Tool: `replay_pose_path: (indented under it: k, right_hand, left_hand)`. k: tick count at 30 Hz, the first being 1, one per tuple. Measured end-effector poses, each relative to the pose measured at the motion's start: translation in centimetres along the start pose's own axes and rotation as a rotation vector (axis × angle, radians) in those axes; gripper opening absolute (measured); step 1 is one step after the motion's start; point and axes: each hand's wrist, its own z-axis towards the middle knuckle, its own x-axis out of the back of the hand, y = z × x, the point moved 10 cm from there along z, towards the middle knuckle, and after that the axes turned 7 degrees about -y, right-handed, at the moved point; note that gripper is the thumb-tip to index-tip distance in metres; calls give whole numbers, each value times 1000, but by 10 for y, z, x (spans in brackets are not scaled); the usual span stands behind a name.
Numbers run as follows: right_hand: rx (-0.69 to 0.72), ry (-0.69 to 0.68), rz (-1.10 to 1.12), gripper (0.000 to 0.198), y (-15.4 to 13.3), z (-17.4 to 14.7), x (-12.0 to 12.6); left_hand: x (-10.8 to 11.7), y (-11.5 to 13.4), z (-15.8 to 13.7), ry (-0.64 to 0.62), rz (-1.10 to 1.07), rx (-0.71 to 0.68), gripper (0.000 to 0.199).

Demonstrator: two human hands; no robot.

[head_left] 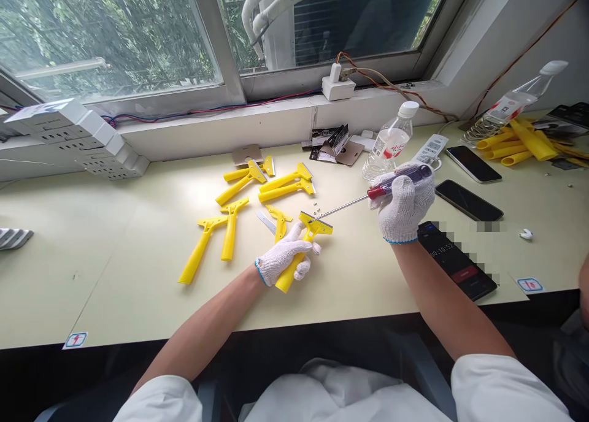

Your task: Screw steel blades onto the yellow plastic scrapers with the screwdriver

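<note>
My left hand (288, 254), in a white knitted glove, is closed around the handle of a yellow scraper (286, 277). Its wide head with a metal edge points away from me. In my gloved right hand (402, 204) is a screwdriver (384, 186) with a red and purple handle. The screwdriver's tip meets the scraper's head, or lies very close to it. Just beyond are a few tiny screws (316, 212). A loose yellow scraper head part (279, 221) lies left of the held scraper, beside a bare metal blade (265, 222).
Several yellow scrapers (197, 250) lie at the left and farther back. Bottles (389, 141), phones (468, 200) and a power strip (431, 148) stand or lie to the right, with yellow handles (529, 143) beyond. Black packaging (335, 145) lies by the sill; a white box stack (83, 137) leans left.
</note>
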Motion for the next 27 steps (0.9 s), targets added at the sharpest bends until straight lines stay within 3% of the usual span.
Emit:
replay_pose_path:
  k: [4,14,27]
  right_hand:
    - [50,54,26,19,-10,-2,0]
    - [102,34,-35,30,-13,-5,-3]
    - [61,32,-83,31,-7,-6,-2]
  left_hand:
    - [1,0,0,12,5,12,74]
    - [5,-3,0,50,-11,50,82]
    - [5,-4,0,66,-51,61,82]
